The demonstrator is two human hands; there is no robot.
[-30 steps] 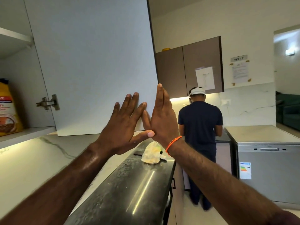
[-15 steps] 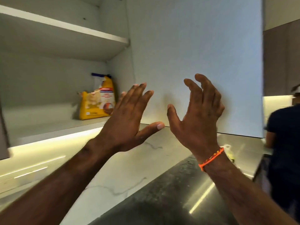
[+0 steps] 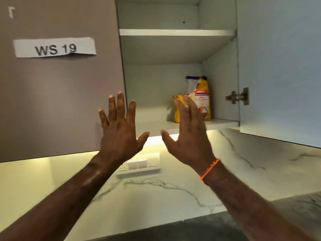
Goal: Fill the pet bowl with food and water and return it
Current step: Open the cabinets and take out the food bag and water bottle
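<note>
Hands: two, left hand (image 3: 119, 134) and right hand (image 3: 189, 136), fingers spread, holding nothing, raised before the cabinet (image 3: 173, 32).
Food bag (image 3: 202, 96): one, on the cabinet's lower shelf, right side, behind the right hand.
Shelves: two.
Door (image 3: 278, 66): one open, right of the cabinet.

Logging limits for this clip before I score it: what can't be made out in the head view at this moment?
- Yellow food bag: print too small and blurred to read; lower left hidden behind the right hand.
- Whether that hand touches the bag: cannot tell.
- Pet bowl: not in view.
- Upper shelf: its top surface hidden by the low camera angle.
- Left hand: palm side faces away.
</note>
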